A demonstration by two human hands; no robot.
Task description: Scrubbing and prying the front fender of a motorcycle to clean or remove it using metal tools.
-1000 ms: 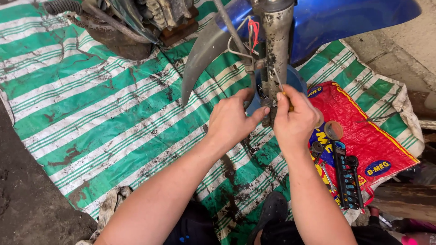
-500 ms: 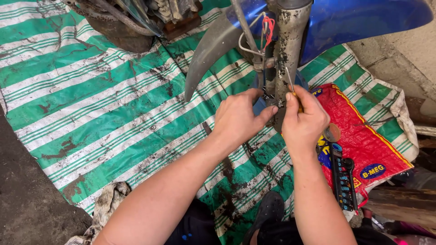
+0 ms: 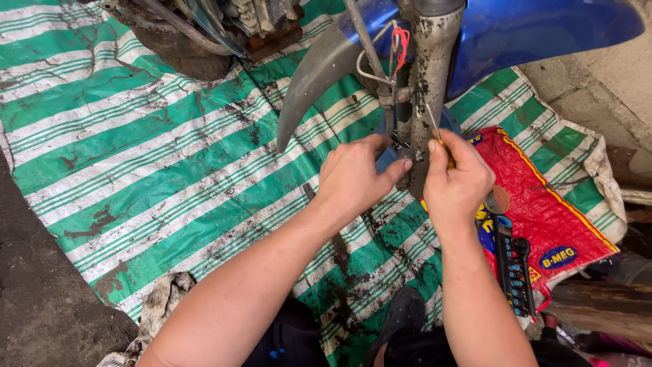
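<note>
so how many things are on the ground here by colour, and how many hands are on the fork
green and white striped sheet: 1
red printed sack: 1
black socket rail: 1
dirty grey rag: 1
hands at the fork leg: 2, left hand and right hand
total: 6

A: Soft daylight is falling evenly on the striped tarp [image 3: 136, 170]; nothing is blowing out, and shadows are lying faint under the forearms.

B: Glare anywhere?

A: A mild sheen is showing on the blue fender [image 3: 543, 34]. The centre is staying sharp; the bottom right corner is going dark and slightly soft, and the edges are bending a little.
</note>
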